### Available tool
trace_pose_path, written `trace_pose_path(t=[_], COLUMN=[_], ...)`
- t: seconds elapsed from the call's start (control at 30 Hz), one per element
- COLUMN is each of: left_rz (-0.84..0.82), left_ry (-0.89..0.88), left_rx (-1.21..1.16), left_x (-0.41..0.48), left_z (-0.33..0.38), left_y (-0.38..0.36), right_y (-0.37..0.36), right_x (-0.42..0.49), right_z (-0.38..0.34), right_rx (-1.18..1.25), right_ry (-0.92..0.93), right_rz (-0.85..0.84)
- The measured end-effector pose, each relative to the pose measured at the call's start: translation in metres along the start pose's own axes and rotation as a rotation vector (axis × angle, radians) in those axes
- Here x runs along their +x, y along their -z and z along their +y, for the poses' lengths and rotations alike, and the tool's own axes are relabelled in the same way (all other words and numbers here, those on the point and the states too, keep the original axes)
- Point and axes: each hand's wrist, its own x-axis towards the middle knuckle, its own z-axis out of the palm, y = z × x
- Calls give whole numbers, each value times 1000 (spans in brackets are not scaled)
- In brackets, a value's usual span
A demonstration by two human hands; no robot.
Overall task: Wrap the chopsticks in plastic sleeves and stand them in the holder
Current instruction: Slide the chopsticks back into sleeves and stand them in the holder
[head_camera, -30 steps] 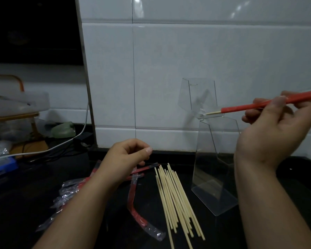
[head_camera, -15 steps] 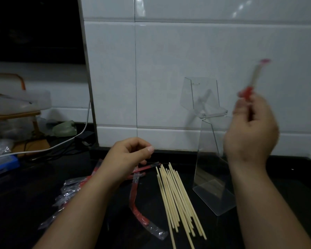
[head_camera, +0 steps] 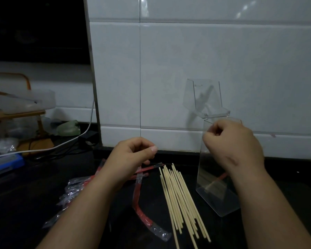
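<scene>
So the right hand [head_camera: 232,146] sits at the open mouth of the clear holder [head_camera: 221,203], with its fingers curled in over the top edge. Honestly can't tell if it's pinching anything, since the fingertips are tucked out of sight. The holder's lid [head_camera: 203,97] is flipped up and back, just above that hand's knuckles.

Look through the holder wall, just beside the right wrist, and there's a bit of red plus some pale wood ends. That's the wrapped chopsticks [head_camera: 223,176] down inside it, leaning a little.

The left hand [head_camera: 133,157] hovers over the black counter [head_camera: 25,203]. The fingers are loosely curled, the thumb is close to the forefinger, and there's nothing in it.

The bare chopsticks [head_camera: 180,198] lie in a loose fan on the counter between the two forearms, just below and to the right of the left hand and near the holder's base.

One red-and-clear sleeve [head_camera: 142,209] lies bent beside them, right next to the left forearm. A crinkly heap of more sleeves [head_camera: 74,187] is on the outer side of that forearm, partly hidden under it.

Farther out past the left hand, a white cable [head_camera: 70,142] runs across the counter. A white tiled wall [head_camera: 169,69] stands behind both hands.
</scene>
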Motion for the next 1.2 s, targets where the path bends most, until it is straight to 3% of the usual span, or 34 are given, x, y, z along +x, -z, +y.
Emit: trace_pose_path(t=[0.47, 0.83, 0.97, 1.2], left_rz=[-4, 10, 10, 25], left_ry=[12, 11, 2, 13], left_rx=[-10, 24, 32, 41], left_x=[1, 2, 3, 4], left_z=[0, -1, -1, -3], left_y=[-2, -3, -2, 0], right_y=[-28, -47, -45, -51], right_x=[-10, -23, -26, -29], right_z=[-18, -46, -46, -52], right_rx=[-36, -98, -33, -122], right_ry=[188, 162, 229, 312], right_rz=[77, 164, 75, 14])
